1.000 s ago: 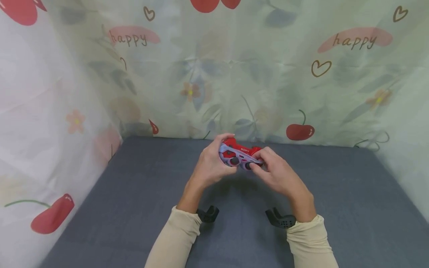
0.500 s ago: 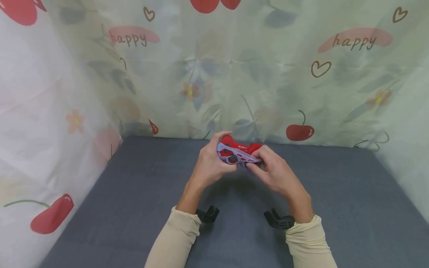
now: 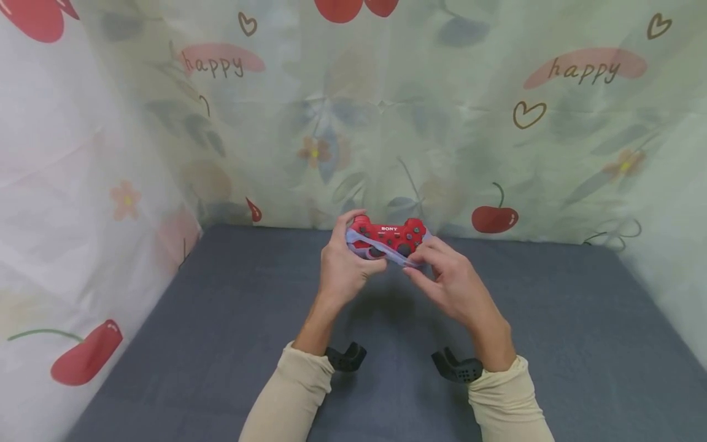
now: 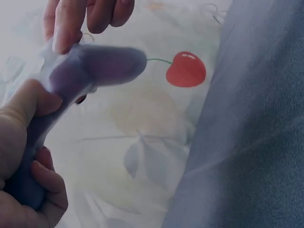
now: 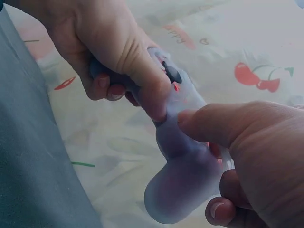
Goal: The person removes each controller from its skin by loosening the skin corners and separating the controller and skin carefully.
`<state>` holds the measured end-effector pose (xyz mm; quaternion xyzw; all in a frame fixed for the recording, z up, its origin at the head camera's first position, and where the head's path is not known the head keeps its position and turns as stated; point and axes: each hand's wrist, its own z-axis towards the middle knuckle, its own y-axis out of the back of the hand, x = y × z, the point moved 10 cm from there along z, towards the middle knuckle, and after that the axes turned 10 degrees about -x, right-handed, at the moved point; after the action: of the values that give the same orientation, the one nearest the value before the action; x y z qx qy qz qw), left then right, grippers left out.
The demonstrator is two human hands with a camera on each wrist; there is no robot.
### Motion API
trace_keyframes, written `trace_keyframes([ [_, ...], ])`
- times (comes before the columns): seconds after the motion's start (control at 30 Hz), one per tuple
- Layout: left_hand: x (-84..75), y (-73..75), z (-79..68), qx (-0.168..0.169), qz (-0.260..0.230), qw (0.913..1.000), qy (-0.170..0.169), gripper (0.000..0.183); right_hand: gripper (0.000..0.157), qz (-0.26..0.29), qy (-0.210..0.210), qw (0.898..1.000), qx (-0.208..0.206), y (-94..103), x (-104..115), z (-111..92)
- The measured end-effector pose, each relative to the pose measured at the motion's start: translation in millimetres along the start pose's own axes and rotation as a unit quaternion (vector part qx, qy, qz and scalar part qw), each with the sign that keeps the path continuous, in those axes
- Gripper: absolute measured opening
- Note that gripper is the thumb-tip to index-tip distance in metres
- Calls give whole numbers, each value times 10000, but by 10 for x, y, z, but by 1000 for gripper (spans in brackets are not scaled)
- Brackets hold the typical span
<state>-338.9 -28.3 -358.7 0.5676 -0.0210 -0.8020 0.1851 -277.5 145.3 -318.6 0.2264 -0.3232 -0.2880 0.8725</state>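
Note:
A red game controller [image 3: 390, 232] marked SONY is held up over the table, partly wrapped in a translucent purple silicone cover [image 3: 383, 248]. My left hand [image 3: 343, 265] grips its left end, thumb at the near side and index finger along the top. At the near right, my right hand [image 3: 457, 275] pinches the cover's edge between thumb and fingers. That edge runs slantwise below the right thumbstick [image 3: 405, 249], leaving much of the red face and its buttons bare. In the right wrist view, the cover [image 5: 178, 190] still sheathes a handle of the controller.
A dark grey cloth [image 3: 221, 319] covers the table. Patterned curtains [image 3: 386, 123] with cherries and flowers stand behind it and at the sides. Each wrist wears a black camera mount [image 3: 347, 357] near the cream sleeve [image 3: 295, 390].
The controller has risen slightly, shifted left and turned its face more into view. The right part of the cover has slid below the right thumbstick, pulled by my right hand; more red shows.

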Motion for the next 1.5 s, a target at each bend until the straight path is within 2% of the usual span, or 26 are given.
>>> trace_keyframes([
  [0.13,86,33,17,-235,-222,9990,312,86,16,45,133,9998,126,-69,75,3],
  [0.23,140,40,28,-266,-487,9972,505,84,16,22,242,9997,74,-87,120,16],
  [0.43,88,37,32,-44,-1244,9903,615,83,23,-81,428,9981,-443,-14,154,43],
  [0.7,35,57,29,-3,-1679,9826,792,87,32,-142,917,9896,-1101,12,178,1],
  [0.93,23,76,31,-37,-1990,9755,932,85,26,11,1084,9822,-1535,21,198,-41],
  [1.1,28,83,39,-31,-2123,9723,979,84,35,-176,1348,9738,-1825,38,216,-64],
  [1.2,24,82,31,-65,-2063,9739,948,86,38,-457,1293,9734,-1838,54,211,-64],
  [1.3,-4,90,12,-127,-1762,9806,849,87,38,-666,1167,9753,-1754,70,189,-51],
  [1.5,-110,99,-11,-208,-846,9957,306,87,34,-366,718,9850,-1527,108,101,-30],
])
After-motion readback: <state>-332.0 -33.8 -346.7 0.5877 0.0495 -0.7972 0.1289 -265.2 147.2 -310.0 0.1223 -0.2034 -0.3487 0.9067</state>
